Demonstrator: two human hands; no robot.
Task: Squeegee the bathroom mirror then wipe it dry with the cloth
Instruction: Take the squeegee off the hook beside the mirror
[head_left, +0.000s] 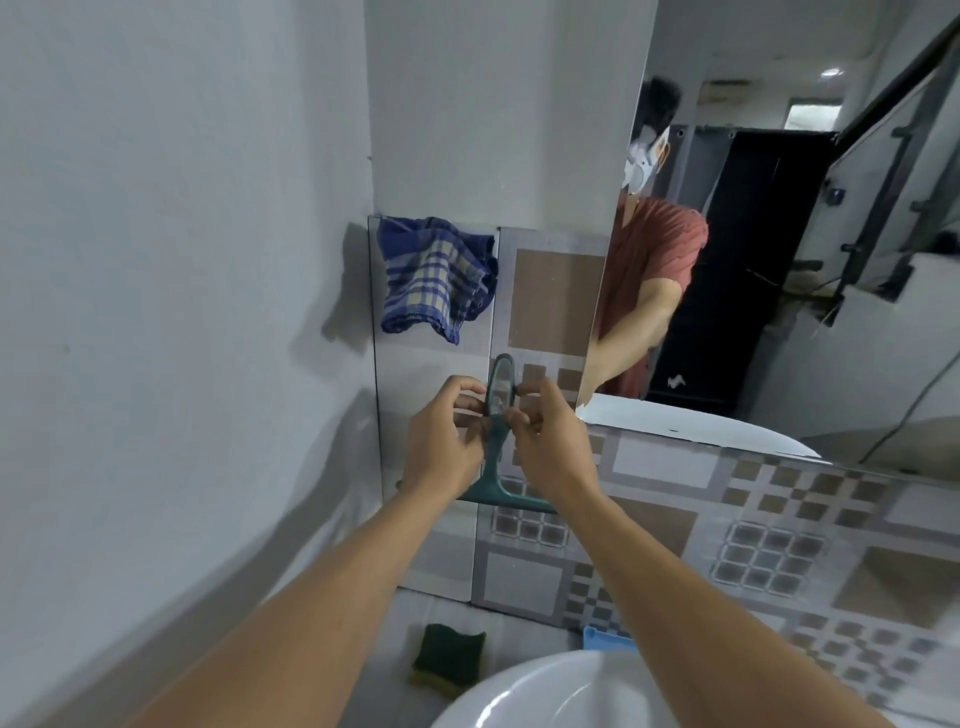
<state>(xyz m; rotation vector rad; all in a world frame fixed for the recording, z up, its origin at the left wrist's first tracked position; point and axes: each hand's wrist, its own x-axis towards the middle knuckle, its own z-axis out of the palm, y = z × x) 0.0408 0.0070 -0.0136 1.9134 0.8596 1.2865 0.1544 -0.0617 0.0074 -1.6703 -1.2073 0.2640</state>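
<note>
A teal squeegee (497, 457) hangs upright against the tiled wall, its loop handle at the top and its blade at the bottom. My left hand (445, 441) and my right hand (545, 436) both pinch the handle from either side with curled fingers. A blue and beige checked cloth (434, 278) hangs on the wall above and to the left of the squeegee. The mirror (779, 234) fills the upper right, tilted in view, and reflects a person in a red shirt.
A white basin (545, 696) sits at the bottom centre. A green and yellow sponge (449, 660) lies on the ledge beside it, with a blue object (608, 639) to the right. A plain grey wall (156, 312) fills the left.
</note>
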